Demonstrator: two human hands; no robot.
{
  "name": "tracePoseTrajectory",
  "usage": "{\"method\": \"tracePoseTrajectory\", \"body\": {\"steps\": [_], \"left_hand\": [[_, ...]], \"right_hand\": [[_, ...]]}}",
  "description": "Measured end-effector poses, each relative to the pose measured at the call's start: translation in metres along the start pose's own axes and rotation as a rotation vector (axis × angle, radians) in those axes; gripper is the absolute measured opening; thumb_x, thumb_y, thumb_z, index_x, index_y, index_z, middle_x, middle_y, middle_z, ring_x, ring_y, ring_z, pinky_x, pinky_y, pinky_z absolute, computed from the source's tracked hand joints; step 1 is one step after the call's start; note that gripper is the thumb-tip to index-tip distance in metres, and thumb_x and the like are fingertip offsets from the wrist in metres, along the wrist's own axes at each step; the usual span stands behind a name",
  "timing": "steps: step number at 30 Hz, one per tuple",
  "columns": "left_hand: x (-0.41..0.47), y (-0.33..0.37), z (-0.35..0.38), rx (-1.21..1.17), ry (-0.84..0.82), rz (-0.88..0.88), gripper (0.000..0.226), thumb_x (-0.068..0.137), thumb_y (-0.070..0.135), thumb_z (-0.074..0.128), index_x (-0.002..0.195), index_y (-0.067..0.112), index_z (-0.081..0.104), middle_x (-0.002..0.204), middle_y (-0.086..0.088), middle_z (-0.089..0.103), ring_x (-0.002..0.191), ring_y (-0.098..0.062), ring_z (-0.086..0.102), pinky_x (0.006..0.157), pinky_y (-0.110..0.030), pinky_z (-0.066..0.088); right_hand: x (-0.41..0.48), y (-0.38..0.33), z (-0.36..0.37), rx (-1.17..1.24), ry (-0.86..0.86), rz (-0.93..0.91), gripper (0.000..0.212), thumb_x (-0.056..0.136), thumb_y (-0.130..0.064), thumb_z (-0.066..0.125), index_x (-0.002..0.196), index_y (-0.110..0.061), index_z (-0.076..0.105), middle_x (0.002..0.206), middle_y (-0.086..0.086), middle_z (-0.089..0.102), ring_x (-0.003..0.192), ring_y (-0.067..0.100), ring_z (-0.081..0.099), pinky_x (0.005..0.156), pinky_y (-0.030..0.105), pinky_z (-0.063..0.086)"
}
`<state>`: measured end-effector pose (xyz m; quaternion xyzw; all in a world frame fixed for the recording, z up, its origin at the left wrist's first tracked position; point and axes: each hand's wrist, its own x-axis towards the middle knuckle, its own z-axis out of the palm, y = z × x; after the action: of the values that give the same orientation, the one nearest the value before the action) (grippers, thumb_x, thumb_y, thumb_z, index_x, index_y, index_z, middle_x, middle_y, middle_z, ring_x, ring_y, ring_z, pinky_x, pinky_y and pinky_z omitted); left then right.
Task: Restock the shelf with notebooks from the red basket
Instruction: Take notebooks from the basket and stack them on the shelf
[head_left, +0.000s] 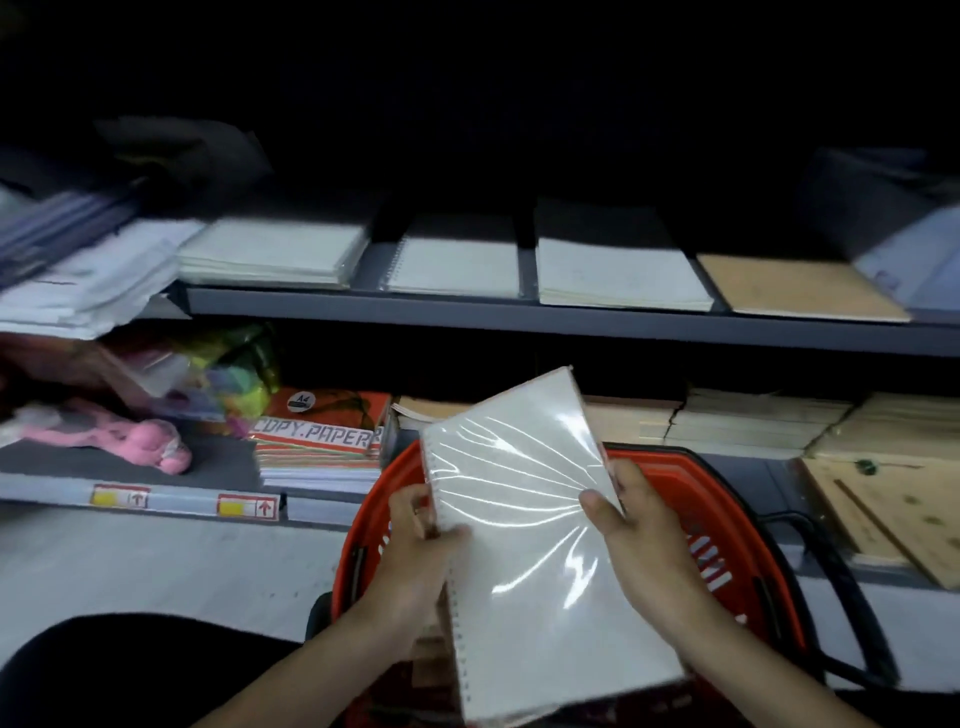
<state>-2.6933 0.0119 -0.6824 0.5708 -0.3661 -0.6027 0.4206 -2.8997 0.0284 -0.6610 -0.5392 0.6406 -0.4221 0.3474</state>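
Nearest the camera, the left hand (421, 540) pinches the wire-bound edge of the film-wrapped notebook (524, 545), thumb on the cover, fingers curled round the binding. On the opposite edge the right hand (639, 535) grips with its thumb pressed on top; its fingers are hidden behind. Notebook position: tilted, above the red basket (727, 519). Recommended procedure: use both grips, since the film is probably slippery; level the notebook, carry it far to the shelf (779, 335), and lay it flat.
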Motion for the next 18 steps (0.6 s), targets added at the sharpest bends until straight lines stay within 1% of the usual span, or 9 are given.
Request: {"method": "tracePoseTrajectory", "body": {"steps": [2, 4, 7, 9, 10, 12, 14, 16, 18], "left_hand": [[-0.006, 0.018, -0.01, -0.126, -0.092, 0.06, 0.051, 0.086, -0.005, 0.063, 0.12, 0.028, 0.046, 0.105, -0.01, 0.072, 0.097, -0.033, 0.068, 0.083, -0.051, 0.055], [-0.011, 0.03, -0.013, -0.193, -0.204, 0.118, 0.053, 0.086, 0.004, 0.068, 0.126, 0.03, 0.047, 0.113, -0.013, 0.071, 0.104, -0.037, 0.067, 0.088, -0.053, 0.053], [-0.021, 0.044, -0.002, -0.146, -0.305, 0.234, 0.048, 0.082, 0.017, 0.071, 0.126, 0.023, 0.053, 0.118, -0.006, 0.07, 0.106, -0.025, 0.069, 0.082, -0.033, 0.056], [-0.022, 0.059, 0.006, -0.136, -0.248, 0.292, 0.031, 0.092, 0.016, 0.063, 0.12, 0.028, 0.058, 0.115, 0.0, 0.072, 0.104, -0.018, 0.069, 0.078, -0.026, 0.055], [-0.018, 0.068, 0.007, -0.147, -0.216, 0.331, 0.026, 0.095, 0.015, 0.057, 0.116, 0.03, 0.062, 0.114, -0.001, 0.072, 0.103, -0.018, 0.07, 0.077, -0.027, 0.055], [-0.004, 0.096, 0.004, -0.152, -0.144, 0.443, 0.019, 0.097, 0.016, 0.055, 0.112, 0.024, 0.065, 0.108, -0.005, 0.073, 0.097, -0.022, 0.07, 0.076, -0.03, 0.055], [0.015, 0.131, -0.004, -0.131, -0.081, 0.554, 0.017, 0.097, 0.017, 0.055, 0.111, 0.015, 0.065, 0.101, -0.008, 0.074, 0.088, -0.022, 0.07, 0.074, -0.031, 0.056], [0.035, 0.165, -0.018, -0.106, -0.043, 0.611, 0.02, 0.099, 0.011, 0.05, 0.114, 0.011, 0.065, 0.1, -0.008, 0.075, 0.087, -0.019, 0.07, 0.075, -0.029, 0.056], [0.054, 0.193, -0.038, -0.061, 0.0, 0.649, 0.022, 0.099, 0.009, 0.05, 0.114, 0.01, 0.066, 0.104, -0.009, 0.074, 0.096, -0.022, 0.07, 0.083, -0.033, 0.056]], "right_hand": [[-0.002, -0.02, -0.012, 0.149, 0.022, -0.013, 0.03, 0.096, -0.005, 0.054, 0.101, -0.034, 0.063, 0.102, -0.009, 0.073, 0.098, 0.015, 0.068, 0.087, 0.041, 0.049], [-0.003, -0.038, -0.02, 0.27, 0.058, 0.0, 0.031, 0.096, -0.003, 0.053, 0.098, -0.032, 0.065, 0.098, 0.0, 0.075, 0.091, 0.025, 0.07, 0.085, 0.047, 0.05], [0.008, -0.067, -0.03, 0.357, 0.152, -0.04, 0.029, 0.096, -0.005, 0.054, 0.094, -0.032, 0.066, 0.093, 0.002, 0.076, 0.084, 0.024, 0.071, 0.08, 0.043, 0.051], [0.024, -0.092, -0.034, 0.401, 0.188, -0.074, 0.023, 0.096, -0.008, 0.055, 0.092, -0.028, 0.066, 0.09, 0.001, 0.076, 0.082, 0.024, 0.07, 0.078, 0.042, 0.051], [0.034, -0.104, -0.035, 0.419, 0.189, -0.095, 0.02, 0.096, -0.009, 0.056, 0.093, -0.026, 0.065, 0.09, 0.0, 0.076, 0.082, 0.023, 0.071, 0.078, 0.041, 0.052], [0.052, -0.125, -0.034, 0.408, 0.141, -0.108, 0.014, 0.095, -0.015, 0.06, 0.099, -0.028, 0.064, 0.095, -0.003, 0.076, 0.087, 0.021, 0.072, 0.08, 0.04, 0.055], [0.066, -0.138, -0.024, 0.398, 0.063, -0.069, 0.025, 0.091, -0.019, 0.066, 0.109, -0.034, 0.058, 0.101, -0.004, 0.074, 0.092, 0.021, 0.072, 0.082, 0.043, 0.056], [0.073, -0.145, -0.007, 0.38, -0.02, -0.018, 0.038, 0.09, -0.014, 0.067, 0.119, -0.034, 0.052, 0.107, -0.005, 0.072, 0.093, 0.024, 0.072, 0.085, 0.047, 0.056], [0.078, -0.152, 0.016, 0.426, -0.098, 0.016, 0.036, 0.093, -0.007, 0.061, 0.12, -0.029, 0.051, 0.105, 0.002, 0.071, 0.079, 0.03, 0.073, 0.069, 0.044, 0.06]]}}
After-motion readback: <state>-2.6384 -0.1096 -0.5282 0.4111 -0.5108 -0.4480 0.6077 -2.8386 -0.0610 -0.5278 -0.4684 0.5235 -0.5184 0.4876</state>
